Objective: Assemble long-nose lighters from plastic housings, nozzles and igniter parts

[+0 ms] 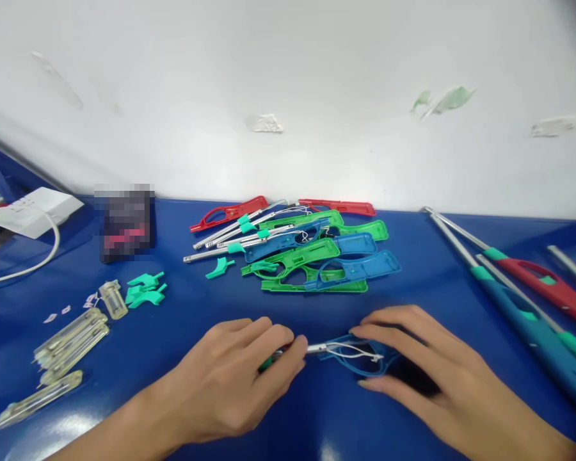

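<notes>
Left of the blue half-shell (386, 360), the left hand (240, 374) is pinching a metal tube (317, 349), its long axis pointing toward it; the right hand (427, 358) is grasping the shell.

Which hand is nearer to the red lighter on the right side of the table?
Right. The right hand lies below and left of the red lighter in the view; the left hand is farther left.
</notes>
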Motion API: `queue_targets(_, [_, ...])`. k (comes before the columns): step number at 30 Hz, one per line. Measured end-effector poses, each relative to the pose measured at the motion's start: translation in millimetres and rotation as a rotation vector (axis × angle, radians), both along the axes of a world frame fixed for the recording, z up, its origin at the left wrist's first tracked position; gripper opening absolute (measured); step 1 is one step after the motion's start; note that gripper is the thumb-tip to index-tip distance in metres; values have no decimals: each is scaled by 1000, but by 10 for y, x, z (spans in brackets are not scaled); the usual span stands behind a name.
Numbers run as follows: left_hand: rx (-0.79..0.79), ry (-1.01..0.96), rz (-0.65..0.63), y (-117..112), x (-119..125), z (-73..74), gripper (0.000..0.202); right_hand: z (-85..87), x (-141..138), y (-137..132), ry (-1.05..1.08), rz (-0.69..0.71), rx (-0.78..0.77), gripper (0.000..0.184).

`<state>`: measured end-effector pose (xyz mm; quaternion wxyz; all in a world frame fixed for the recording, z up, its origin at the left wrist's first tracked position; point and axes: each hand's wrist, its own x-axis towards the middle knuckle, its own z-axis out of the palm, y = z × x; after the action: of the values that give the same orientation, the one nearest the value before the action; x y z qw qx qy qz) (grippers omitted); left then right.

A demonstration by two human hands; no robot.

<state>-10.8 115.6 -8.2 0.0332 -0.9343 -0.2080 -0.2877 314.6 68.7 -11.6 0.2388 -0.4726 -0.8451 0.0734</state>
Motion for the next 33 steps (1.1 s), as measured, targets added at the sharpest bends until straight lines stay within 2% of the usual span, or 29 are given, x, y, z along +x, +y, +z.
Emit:
queue_targets(6, [-30,63,16,-20,22,10,26,1,-13,-27,42,-7,-29,34])
queue_targets(10, [-29,80,27,-15,28,27,26,-37,-31,-90,60,-99,-114,33])
queue_targets(15, [-33,83,39,-16,29,10,24,-55,-55,-134,82,-151,-98,32])
queue_targets(19, [-28,84,30,-23,32,17,23,16,-72,-85,97,-138,-92,30])
queue_targets(24, [-42,96,40,-28,22,39,25,102,-81,-28,136,-36,-35,24])
queue_targets(33, [-49,101,49,-21,28,-11,26,135,-145,-21,133,-78,-18,33])
